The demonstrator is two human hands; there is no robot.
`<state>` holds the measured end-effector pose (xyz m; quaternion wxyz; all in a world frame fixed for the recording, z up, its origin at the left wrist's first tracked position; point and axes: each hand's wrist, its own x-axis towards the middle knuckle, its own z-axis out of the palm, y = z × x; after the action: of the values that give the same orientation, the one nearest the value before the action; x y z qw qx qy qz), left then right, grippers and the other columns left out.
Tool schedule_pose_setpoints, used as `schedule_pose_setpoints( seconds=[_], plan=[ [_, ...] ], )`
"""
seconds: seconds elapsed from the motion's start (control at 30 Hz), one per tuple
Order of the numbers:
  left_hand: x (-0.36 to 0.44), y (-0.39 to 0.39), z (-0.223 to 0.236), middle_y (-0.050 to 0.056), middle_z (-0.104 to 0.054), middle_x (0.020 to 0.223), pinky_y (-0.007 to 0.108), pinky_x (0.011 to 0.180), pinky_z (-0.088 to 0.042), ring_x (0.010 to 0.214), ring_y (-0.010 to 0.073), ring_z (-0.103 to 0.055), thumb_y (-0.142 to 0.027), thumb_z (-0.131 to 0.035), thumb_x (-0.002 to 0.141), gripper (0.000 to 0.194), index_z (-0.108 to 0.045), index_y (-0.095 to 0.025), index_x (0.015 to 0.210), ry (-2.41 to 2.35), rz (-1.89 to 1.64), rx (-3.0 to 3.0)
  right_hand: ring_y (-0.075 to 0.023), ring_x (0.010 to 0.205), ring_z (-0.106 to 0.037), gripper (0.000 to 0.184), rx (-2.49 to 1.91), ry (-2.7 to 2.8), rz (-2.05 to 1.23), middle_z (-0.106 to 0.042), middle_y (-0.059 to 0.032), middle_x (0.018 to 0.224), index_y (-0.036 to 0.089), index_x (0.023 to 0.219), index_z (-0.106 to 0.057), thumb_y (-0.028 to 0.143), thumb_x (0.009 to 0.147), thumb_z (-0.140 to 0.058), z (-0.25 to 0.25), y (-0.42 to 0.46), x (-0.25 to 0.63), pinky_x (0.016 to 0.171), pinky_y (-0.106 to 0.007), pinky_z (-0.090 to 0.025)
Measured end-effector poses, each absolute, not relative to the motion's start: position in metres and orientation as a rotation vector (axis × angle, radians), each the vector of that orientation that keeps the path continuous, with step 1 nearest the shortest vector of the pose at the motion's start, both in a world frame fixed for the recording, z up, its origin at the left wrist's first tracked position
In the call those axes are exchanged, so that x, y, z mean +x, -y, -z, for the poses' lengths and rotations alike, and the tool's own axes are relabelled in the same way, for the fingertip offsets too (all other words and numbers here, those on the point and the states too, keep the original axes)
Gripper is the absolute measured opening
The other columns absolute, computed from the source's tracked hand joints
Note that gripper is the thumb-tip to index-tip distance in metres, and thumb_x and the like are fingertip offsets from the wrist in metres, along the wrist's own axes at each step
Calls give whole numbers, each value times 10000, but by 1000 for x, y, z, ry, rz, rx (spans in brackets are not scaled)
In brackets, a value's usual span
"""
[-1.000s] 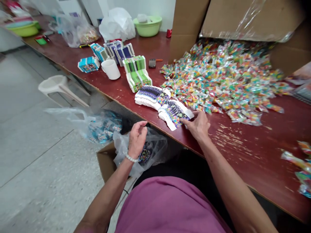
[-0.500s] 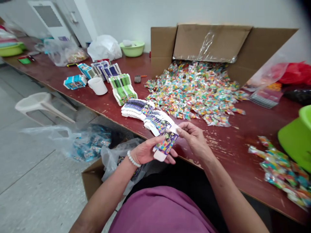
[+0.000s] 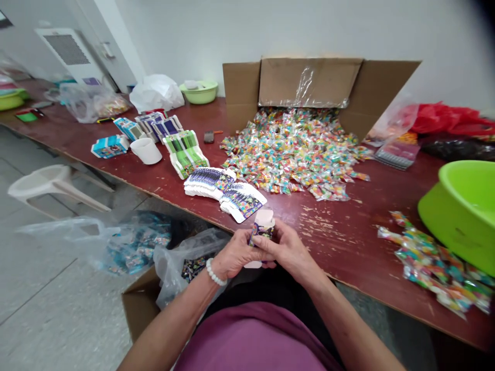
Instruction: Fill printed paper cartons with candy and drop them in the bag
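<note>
Both hands meet just in front of the table edge around one small purple printed carton (image 3: 263, 229), its white flap standing up. My left hand (image 3: 234, 253), with a white bead bracelet at the wrist, wraps the carton from the left. My right hand (image 3: 288, 248) grips it from the right. On the table right behind lies a fanned stack of flat purple cartons (image 3: 226, 189). A big heap of small colourful wrapped packets (image 3: 294, 149) spills from an open cardboard box (image 3: 309, 82) lying on its side.
Green flat cartons (image 3: 184, 150), a white cup (image 3: 146, 151) and blue cartons (image 3: 110, 146) lie left on the red table (image 3: 348, 237). A green basin (image 3: 464, 206) and more packets (image 3: 433, 257) sit right. Below the table are a bag-lined box (image 3: 162, 288), plastic bags and a white stool (image 3: 46, 183).
My right hand lifted one purple carton off the stack; my left hand rose from the bag below to join it. Both now grip the carton closer to my body. The camera tilted up.
</note>
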<state>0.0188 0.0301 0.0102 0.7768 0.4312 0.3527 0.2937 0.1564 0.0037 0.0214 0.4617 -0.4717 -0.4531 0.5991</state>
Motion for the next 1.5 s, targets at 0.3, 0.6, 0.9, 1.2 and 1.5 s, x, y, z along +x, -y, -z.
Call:
schedule_pose_setpoints(
  seconds=[0.3, 0.6, 0.9, 1.2, 1.5],
  plan=[
    [23, -22, -2, 48, -693, 847, 260, 722, -522, 744, 138, -637, -377, -844, 698, 370, -693, -110, 905, -799, -728, 894, -184, 796, -601, 287, -1186, 1333, -1233, -670, -24, 917, 209, 1128, -651, 390, 970, -494, -10, -5, 176, 698, -286, -502],
    [21, -5, 4, -15, -683, 799, 271, 652, -529, 683, 155, -650, -322, -794, 750, 698, -404, -248, 1324, -917, -1006, 891, -231, 1022, -650, 506, -1158, 969, -1215, -675, -87, 1183, 248, 1278, -503, 418, 840, -691, 6, 1, 167, 869, -372, -528],
    [12, -8, -2, -5, -671, 795, 244, 632, -503, 657, 134, -616, -319, -782, 733, 433, -547, -217, 1082, -877, -839, 927, -175, 697, -602, 361, -1228, 950, -1303, -679, -30, 775, 173, 831, -704, 525, 776, -762, 14, 4, 178, 674, -296, -500],
    [6, -14, 1, 0, -661, 869, 213, 704, -456, 784, 123, -596, -319, -759, 796, 298, -551, -203, 975, -850, -869, 1090, -174, 738, -613, 316, -1162, 1186, -1323, -682, -20, 792, 200, 950, -718, 437, 756, -800, 0, 1, 187, 702, -288, -489],
    [15, -3, 3, 52, -673, 755, 255, 408, -458, 432, 163, -614, -726, -491, 845, 645, -578, -173, 1166, -818, -581, 660, -187, 716, -637, 238, -1194, 1556, -1052, -691, -46, 796, 205, 882, -722, 411, 934, -617, -8, 5, 185, 665, -300, -487]
  ],
)
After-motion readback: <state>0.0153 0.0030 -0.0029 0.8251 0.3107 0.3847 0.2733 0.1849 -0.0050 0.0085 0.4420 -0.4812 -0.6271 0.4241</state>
